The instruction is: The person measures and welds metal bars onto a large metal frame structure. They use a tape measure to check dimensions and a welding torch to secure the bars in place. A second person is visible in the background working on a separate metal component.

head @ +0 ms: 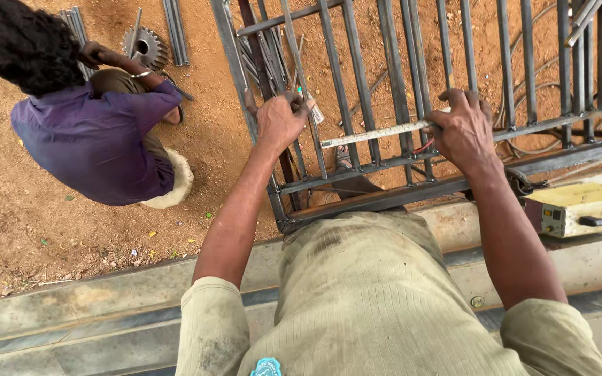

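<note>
A steel grille frame (357, 90) of many upright bars lies before me over red dirt. My left hand (281, 120) grips one thin bar near the frame's left side, and seems to pinch a small object against it. My right hand (462, 129) is closed around the case of a tape measure, resting on the frame's lower cross rail. The pale tape blade (374, 134) stretches leftward between both hands, across several bars. My khaki trousers fill the lower middle of the view.
Another person in a purple shirt (95, 136) crouches at the left, a hand near a toothed gear (144, 47) and loose steel bars (175, 31). A yellow boxy machine (580, 205) sits at the right. A concrete ledge (71, 313) runs below.
</note>
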